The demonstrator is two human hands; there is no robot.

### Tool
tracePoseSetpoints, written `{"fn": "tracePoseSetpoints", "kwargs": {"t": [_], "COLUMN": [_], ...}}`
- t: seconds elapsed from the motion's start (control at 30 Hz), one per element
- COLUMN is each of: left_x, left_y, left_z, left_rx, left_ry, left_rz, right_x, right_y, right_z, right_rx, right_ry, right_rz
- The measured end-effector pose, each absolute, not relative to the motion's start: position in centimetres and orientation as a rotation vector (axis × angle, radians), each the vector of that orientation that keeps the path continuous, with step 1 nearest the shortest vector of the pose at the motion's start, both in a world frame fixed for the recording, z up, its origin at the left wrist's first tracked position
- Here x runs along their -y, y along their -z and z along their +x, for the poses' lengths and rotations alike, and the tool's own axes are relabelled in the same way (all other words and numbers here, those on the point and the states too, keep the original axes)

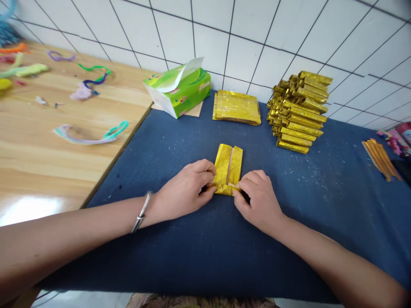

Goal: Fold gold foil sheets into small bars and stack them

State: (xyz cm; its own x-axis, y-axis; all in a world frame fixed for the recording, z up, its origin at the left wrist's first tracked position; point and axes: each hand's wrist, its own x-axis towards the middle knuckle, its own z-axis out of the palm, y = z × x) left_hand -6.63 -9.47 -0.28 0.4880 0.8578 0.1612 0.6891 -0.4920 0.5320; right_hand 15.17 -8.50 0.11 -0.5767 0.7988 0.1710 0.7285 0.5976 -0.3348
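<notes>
A gold foil paper [236, 164] lies on the dark blue cloth, its two sides folded in to a narrow gap down the middle and its near edge turned up. My left hand [189, 188] pinches the left end of that near fold, with a silver bracelet on the wrist. My right hand [260, 199] has its thumb and fingers closed on the right end of the same fold. Behind the paper is a flat stack of gold sheets [236, 108]. To its right rises a pile of folded gold strips [298, 113].
A green tissue pack [191, 92] stands against the tiled wall at the back. On the wooden table [80, 167] at left lie colourful fuzzy pieces and a curved band [86, 137]. Brownish folded strips [381, 159] lie at far right on the blue cloth [180, 252].
</notes>
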Motion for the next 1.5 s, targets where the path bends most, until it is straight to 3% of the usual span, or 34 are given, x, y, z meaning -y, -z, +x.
{"fn": "tracePoseSetpoints", "kwargs": {"t": [0.47,0.67,1.5], "left_x": [5.1,5.0,5.1], "left_y": [-0.1,0.2,0.1], "left_z": [-5.8,-6.0,-5.9], "left_rx": [-1.308,-1.316,-1.34], "left_ry": [-0.523,-0.523,-0.436], "left_rz": [2.535,2.515,2.556], "right_x": [3.3,3.2,3.1], "right_y": [0.0,-0.1,-0.3], "right_z": [15.9,16.0,15.7], "right_rx": [2.478,2.418,2.42], "right_ry": [-0.37,-0.541,-0.658], "right_rz": [-1.192,-1.177,-1.239]}}
